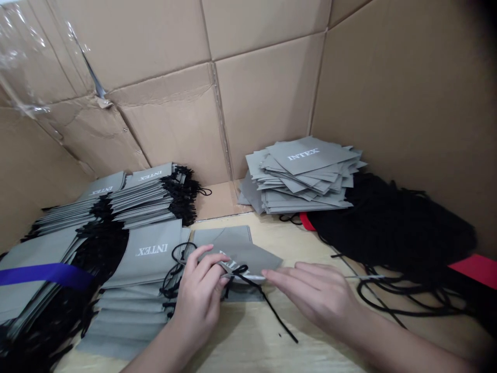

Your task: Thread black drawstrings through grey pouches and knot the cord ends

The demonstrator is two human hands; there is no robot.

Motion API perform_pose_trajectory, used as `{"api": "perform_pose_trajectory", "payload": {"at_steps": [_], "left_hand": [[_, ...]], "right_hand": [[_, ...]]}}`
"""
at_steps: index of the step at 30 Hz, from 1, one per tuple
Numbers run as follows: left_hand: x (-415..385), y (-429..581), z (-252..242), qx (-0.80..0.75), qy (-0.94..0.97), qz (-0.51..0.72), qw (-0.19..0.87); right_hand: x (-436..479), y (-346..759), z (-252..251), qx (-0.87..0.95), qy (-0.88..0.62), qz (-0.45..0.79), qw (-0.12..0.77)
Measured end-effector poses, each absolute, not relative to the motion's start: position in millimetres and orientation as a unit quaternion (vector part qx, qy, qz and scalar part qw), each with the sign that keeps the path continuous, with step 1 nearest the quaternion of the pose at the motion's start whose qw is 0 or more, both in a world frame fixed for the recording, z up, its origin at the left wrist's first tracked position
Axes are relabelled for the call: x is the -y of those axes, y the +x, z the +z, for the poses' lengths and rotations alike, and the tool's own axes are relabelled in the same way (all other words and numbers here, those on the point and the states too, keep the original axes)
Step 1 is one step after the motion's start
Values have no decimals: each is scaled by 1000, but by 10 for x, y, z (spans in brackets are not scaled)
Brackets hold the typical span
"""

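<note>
A grey fabric pouch (236,248) lies on the wooden table in front of me, with a black drawstring cord (267,303) trailing from its near edge toward me. My left hand (200,295) pinches the pouch's edge where the cord is looped. My right hand (314,292) rests just to the right, fingers stretched toward the same spot, and seems to hold a thin metal threading tool (367,277) that runs back under the palm.
Finished grey INTEX pouches with black cords are stacked at left (143,199), one bundle bound by a blue band (46,273). A loose stack of pouches (303,176) sits at back right beside a heap of black cords (392,228). Cardboard walls (407,88) enclose the table.
</note>
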State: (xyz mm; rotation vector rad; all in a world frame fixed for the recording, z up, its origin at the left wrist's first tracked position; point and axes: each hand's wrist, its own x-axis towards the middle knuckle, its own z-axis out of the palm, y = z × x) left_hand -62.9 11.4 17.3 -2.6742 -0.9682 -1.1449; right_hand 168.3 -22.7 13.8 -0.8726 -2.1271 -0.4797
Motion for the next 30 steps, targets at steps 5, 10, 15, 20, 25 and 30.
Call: {"api": "perform_pose_trajectory", "payload": {"at_steps": [5,10,15,20,25,30], "left_hand": [[-105,-638,177,306,-883,-354,28],[-133,-606,175,301,-903,-299,71],[-220,-562,116,304,-907,-258,136],[-192,-439,84,283,-922,-199,175],[-172,-438,124,289,-918,-199,187],[-298,-579,235,343,-899,-198,188]], "right_hand": [[245,1739,195,846,-323,-241,350],[232,1692,179,851,-352,-210,329],[204,1645,137,851,-390,-135,325],[219,1519,100,864,-386,-96,307],[174,1550,190,854,-406,-133,297],[-11,1944,344,860,-365,-244,261]]}}
